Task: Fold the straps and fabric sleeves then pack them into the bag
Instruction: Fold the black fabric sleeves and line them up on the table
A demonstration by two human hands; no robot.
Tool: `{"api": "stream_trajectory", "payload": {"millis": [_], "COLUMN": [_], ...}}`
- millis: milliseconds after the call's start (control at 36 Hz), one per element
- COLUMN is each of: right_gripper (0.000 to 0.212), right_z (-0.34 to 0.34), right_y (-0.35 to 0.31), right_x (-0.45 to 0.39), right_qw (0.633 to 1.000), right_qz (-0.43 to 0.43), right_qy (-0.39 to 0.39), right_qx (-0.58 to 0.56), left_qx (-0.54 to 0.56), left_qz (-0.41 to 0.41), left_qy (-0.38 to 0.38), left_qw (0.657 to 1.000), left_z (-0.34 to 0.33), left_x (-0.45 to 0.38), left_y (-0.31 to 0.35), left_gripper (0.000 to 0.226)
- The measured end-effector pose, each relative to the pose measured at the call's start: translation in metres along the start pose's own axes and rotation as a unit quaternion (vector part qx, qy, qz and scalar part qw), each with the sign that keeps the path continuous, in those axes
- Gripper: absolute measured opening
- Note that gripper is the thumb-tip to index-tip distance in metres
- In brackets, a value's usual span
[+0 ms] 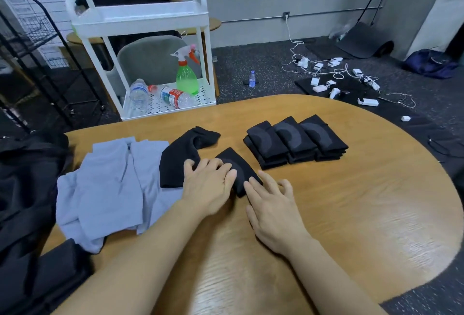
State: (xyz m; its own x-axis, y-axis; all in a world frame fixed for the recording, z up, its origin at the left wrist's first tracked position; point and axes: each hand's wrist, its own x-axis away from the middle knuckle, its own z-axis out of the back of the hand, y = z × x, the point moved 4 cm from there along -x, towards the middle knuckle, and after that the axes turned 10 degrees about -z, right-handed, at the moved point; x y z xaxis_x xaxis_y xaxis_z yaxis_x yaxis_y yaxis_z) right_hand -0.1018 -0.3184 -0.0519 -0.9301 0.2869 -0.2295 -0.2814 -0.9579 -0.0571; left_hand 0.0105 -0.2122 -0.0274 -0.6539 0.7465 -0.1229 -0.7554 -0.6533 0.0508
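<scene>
Black knit sleeve (241,168) half-folded, left hand (209,186) pressing flat, right hand (272,204) relaxed beside

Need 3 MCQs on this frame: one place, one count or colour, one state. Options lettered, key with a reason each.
1. Where do the folded black sleeves sit relative to the hands?
A. farther away and to the right
B. under the grey cloths
C. on the cart

2. How many folded stacks stand side by side there?
A. one
B. three
C. five

3. What is the left hand doing?
A. hanging idle off the table
B. pressing on a black sleeve
C. gripping a bottle

Key: 1 A, they lie beyond the right hand on the wooden table; 2 B, three stacks show; 3 B, its fingers lie over the fabric.
</scene>
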Motion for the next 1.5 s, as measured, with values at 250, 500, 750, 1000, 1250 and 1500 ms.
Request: {"api": "stream_trajectory", "payload": {"millis": [250, 500, 750, 1000, 1250, 1500], "right_gripper": [0.045, 0.041, 0.023, 0.028, 0.028, 0.028], "right_z": [-0.011, -0.006, 0.01, 0.012, -0.013, -0.009], "right_y": [-0.002, -0.006, -0.012, -0.055, -0.078, -0.085], "right_x": [-0.039, -0.055, -0.077, -0.15, -0.19, -0.186], "right_qw": [0.999, 0.997, 0.994, 0.998, 0.974, 0.982], "right_qz": [-0.029, -0.037, -0.05, -0.046, -0.103, -0.068], "right_qy": [0.021, 0.063, 0.086, -0.004, -0.201, -0.176], "right_qx": [0.008, -0.002, -0.052, -0.05, -0.007, -0.019], "left_qx": [-0.008, 0.006, 0.043, 0.037, 0.084, 0.107], "left_qz": [-0.039, -0.051, -0.056, 0.071, 0.139, 0.115], "left_qy": [-0.01, -0.009, 0.039, 0.015, -0.11, -0.086], "left_qw": [0.999, 0.999, 0.997, 0.997, 0.981, 0.984], "left_z": [-0.008, -0.011, 0.007, 0.013, -0.008, -0.005], "left_x": [-0.046, -0.059, -0.047, -0.06, -0.079, -0.078], "left_y": [-0.02, -0.025, -0.058, -0.125, -0.154, -0.149], "left_gripper": [0.087, 0.087, 0.075, 0.04, 0.034, 0.049]}}
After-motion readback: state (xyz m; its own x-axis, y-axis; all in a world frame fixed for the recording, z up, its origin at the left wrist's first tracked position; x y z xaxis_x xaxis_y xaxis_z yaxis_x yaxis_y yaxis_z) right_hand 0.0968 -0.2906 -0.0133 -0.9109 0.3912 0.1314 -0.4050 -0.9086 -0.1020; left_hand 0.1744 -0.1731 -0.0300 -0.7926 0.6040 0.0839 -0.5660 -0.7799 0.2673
